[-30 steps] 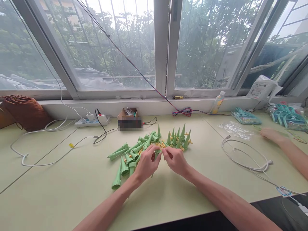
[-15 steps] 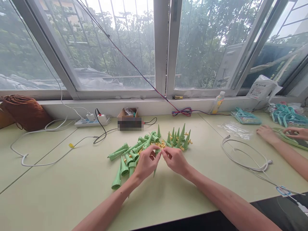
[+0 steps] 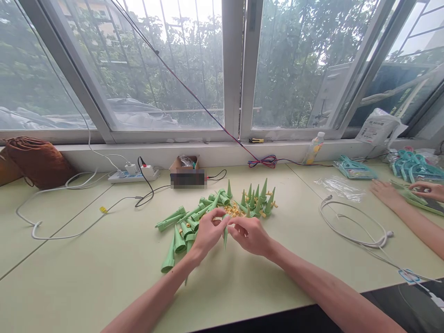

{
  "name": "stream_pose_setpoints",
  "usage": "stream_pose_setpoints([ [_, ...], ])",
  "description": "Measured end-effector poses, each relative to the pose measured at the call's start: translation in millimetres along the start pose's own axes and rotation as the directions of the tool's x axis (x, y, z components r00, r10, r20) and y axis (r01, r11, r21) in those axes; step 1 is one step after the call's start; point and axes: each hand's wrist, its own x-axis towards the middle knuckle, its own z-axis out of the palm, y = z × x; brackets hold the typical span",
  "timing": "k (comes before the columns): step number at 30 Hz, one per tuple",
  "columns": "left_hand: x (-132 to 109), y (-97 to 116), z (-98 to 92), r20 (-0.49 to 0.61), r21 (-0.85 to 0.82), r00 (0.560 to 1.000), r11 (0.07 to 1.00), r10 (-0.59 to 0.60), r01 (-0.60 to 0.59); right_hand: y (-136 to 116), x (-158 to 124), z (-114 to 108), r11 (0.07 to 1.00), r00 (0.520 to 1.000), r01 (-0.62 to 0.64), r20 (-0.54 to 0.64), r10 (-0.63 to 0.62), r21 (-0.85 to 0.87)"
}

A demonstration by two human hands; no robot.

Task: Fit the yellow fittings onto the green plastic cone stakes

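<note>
A green plastic watering spike [image 3: 225, 238] hangs point-down, pinched between the thumb and fingers of my left hand [image 3: 210, 233]. Curled close against its upper end is my right hand [image 3: 251, 235], thumb and index finger together; whatever they grip there is too small to make out. Beyond my fingertips lies a pile of small yellow valves [image 3: 234, 211]. Loose green spikes [image 3: 179, 240] are heaped left of and beneath my left hand, some with yellow parts at their ends. To the right, several spikes [image 3: 256, 201] stand point-up, some with yellow valves fitted.
A coiled white cable [image 3: 357, 240] and clear plastic bags [image 3: 340, 187] lie to the right, near another person's hand [image 3: 386, 194]. A power strip [image 3: 133, 175], a small box [image 3: 184, 163] and a bottle [image 3: 314, 148] stand along the back by the window.
The spike in my left hand now hangs more upright, and its tip has moved up slightly. My right hand's fingers have shifted down and left toward it, curling more.
</note>
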Motion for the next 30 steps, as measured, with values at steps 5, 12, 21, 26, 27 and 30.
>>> stream_pose_setpoints([
  [5, -0.7, 1.1, -0.8, -0.025, 0.0, 0.999, 0.999, -0.035, 0.035, -3.8, -0.8, -1.8, 0.997, 0.99, 0.03, 0.135, -0.039, 0.067],
  [12, -0.1, -1.0, -1.8, -0.051, -0.016, 0.998, 0.999, -0.035, 0.034, -2.0, -1.4, -2.3, 0.997, 0.981, 0.074, 0.178, -0.077, 0.024],
  [21, 0.8, -4.4, -0.7, -0.04, -0.07, 0.993, 0.992, -0.11, 0.107, -5.5, -2.1, -1.9, 0.993, 0.96, 0.119, 0.255, -0.115, -0.001],
  [26, 2.5, -6.0, -0.7, -0.031, -0.106, 0.992, 0.988, -0.12, 0.117, -6.1, -2.6, -0.6, 0.993, 0.969, 0.114, 0.224, -0.108, -0.013],
  [27, 2.8, -5.6, -0.9, -0.031, -0.114, 0.992, 0.987, -0.119, 0.115, -5.9, -2.4, -0.3, 0.994, 0.972, 0.111, 0.209, -0.107, -0.01],
  [30, 3.5, -4.0, -1.7, -0.015, -0.165, 0.992, 0.979, -0.123, 0.119, -5.1, -1.2, 0.0, 0.994, 0.983, 0.109, 0.151, -0.109, 0.007],
])
